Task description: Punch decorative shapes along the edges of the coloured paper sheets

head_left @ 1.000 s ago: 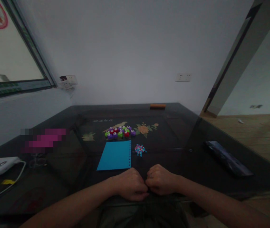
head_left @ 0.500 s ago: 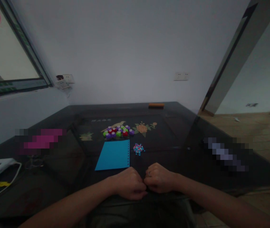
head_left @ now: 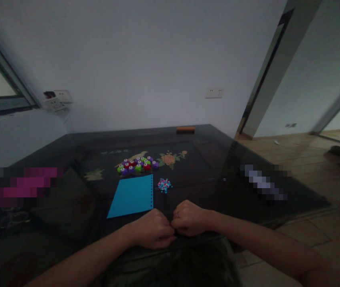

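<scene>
My left hand (head_left: 153,230) and my right hand (head_left: 188,218) rest as closed fists at the near edge of a dark glass-topped table (head_left: 206,159), knuckles touching each other. Neither fist shows anything inside it. Just beyond them lies a blue punched sheet of paper (head_left: 131,195). To its right sits a small heap of pink, blue and white bits (head_left: 164,185). Farther back is a cluster of several purple, green and red round pieces (head_left: 137,165).
A blurred pink patch (head_left: 20,187) lies at the table's left, another blurred object (head_left: 262,183) at its right. An orange-brown bar (head_left: 185,129) sits at the far edge. White wall with sockets (head_left: 214,93) behind; wooden floor and a doorway to the right.
The camera has swung to the right, so everything on the table shifted left in view. My fists stay closed together at the table edge.
</scene>
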A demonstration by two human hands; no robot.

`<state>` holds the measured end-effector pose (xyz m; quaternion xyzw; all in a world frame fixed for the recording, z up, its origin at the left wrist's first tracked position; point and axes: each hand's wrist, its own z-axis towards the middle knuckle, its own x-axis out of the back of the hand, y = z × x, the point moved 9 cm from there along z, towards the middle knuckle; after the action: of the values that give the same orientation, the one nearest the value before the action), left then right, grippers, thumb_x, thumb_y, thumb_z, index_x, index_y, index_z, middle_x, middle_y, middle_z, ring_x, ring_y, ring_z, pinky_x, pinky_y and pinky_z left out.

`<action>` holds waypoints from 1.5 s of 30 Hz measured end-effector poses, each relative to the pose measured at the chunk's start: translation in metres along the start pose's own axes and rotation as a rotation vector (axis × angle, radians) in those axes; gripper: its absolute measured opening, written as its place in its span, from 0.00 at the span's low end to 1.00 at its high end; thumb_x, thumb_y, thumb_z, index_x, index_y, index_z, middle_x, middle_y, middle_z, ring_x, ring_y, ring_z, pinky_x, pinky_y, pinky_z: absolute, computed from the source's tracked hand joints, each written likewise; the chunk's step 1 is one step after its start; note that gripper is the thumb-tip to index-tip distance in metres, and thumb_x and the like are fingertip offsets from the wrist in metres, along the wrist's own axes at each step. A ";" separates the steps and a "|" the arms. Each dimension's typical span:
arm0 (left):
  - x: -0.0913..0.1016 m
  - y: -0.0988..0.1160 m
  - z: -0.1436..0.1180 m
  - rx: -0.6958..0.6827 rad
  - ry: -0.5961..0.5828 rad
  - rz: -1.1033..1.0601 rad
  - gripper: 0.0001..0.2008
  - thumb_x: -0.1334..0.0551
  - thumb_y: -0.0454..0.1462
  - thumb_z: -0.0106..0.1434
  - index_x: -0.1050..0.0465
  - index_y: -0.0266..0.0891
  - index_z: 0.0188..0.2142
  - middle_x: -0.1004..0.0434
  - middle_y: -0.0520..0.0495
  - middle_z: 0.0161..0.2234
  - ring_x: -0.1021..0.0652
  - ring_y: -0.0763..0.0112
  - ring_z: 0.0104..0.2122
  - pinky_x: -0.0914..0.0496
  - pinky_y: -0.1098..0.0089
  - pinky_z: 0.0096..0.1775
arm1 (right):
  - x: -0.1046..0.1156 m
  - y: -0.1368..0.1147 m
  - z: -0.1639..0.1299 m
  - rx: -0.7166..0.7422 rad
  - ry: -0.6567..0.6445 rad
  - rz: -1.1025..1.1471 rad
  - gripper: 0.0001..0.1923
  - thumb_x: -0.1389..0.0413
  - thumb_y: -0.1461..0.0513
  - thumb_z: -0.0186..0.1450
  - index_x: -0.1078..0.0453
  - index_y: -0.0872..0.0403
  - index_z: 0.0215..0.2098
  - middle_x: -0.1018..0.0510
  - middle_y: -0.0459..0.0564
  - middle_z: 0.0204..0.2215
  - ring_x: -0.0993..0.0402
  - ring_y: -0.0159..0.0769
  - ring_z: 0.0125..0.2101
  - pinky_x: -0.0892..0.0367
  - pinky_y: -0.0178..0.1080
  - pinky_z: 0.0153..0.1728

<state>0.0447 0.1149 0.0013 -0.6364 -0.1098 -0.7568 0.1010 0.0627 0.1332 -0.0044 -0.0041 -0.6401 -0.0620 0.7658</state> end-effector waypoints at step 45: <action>-0.001 -0.002 -0.001 0.004 0.015 -0.020 0.12 0.44 0.35 0.61 0.34 0.39 0.22 0.25 0.51 0.19 0.27 0.74 0.18 0.43 0.69 0.22 | -0.001 -0.001 -0.001 0.031 0.019 0.039 0.06 0.50 0.64 0.59 0.35 0.53 0.24 0.25 0.46 0.21 0.31 0.31 0.23 0.45 0.35 0.24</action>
<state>0.0433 0.1161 0.0003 -0.6294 -0.1168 -0.7623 0.0953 0.0636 0.1322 -0.0055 -0.0043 -0.6334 -0.0372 0.7730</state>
